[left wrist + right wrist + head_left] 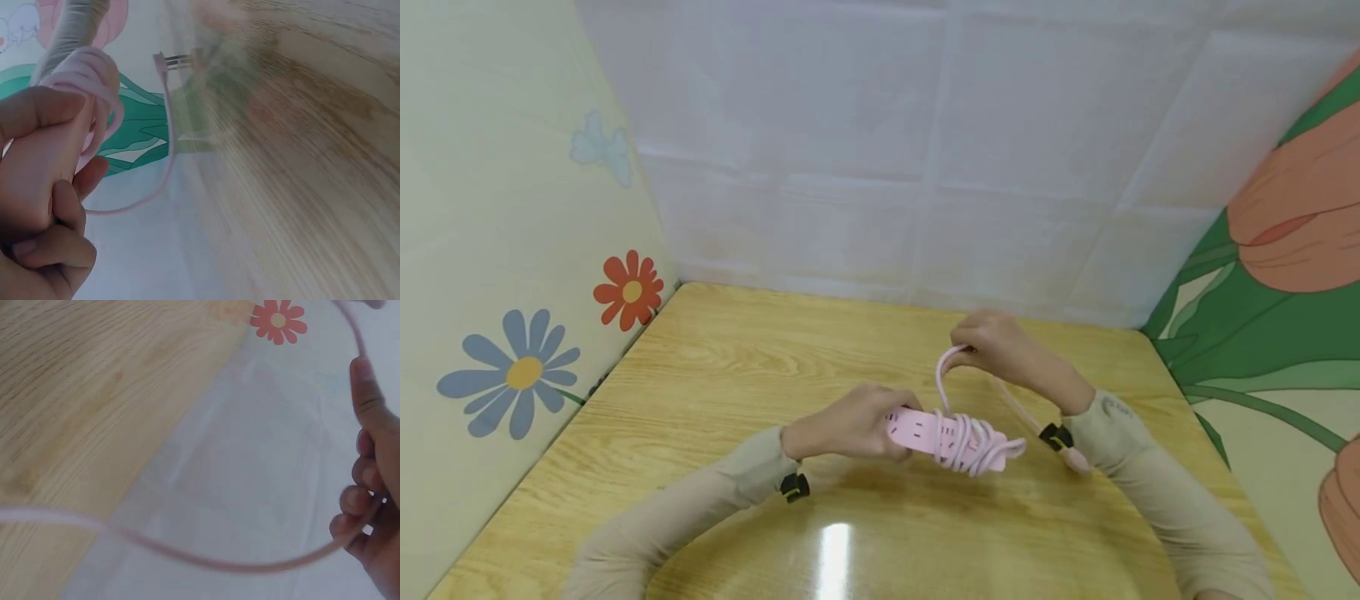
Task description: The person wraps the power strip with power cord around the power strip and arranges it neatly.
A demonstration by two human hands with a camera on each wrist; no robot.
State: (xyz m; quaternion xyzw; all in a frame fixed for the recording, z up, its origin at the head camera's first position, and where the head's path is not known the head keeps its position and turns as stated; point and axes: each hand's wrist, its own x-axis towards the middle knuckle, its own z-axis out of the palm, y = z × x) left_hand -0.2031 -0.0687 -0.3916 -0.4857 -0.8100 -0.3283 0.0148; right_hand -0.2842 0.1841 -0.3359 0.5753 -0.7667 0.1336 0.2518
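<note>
A pink power strip (pixel 917 428) with sockets on its face is held above the table by my left hand (pixel 861 423), which grips its left end. Several turns of pink cord (pixel 964 450) wrap around the strip's right half. My right hand (pixel 1000 350) is raised behind and to the right, its fingers curled round the cord, which arcs up from the strip. From that hand the free length of cord (pixel 237 567) hangs in a loose curve. The plug (pixel 160 63) with metal prongs dangles at its end, near the right wrist in the head view.
A wood-grain table (pixel 760 342) lies under both hands, with a bright reflection near its front. Pale sheeting (pixel 850 150) stands at the back. Flower-printed panels (pixel 497 233) rise at the left and right sides. Each wrist wears a small black device (pixel 794 487).
</note>
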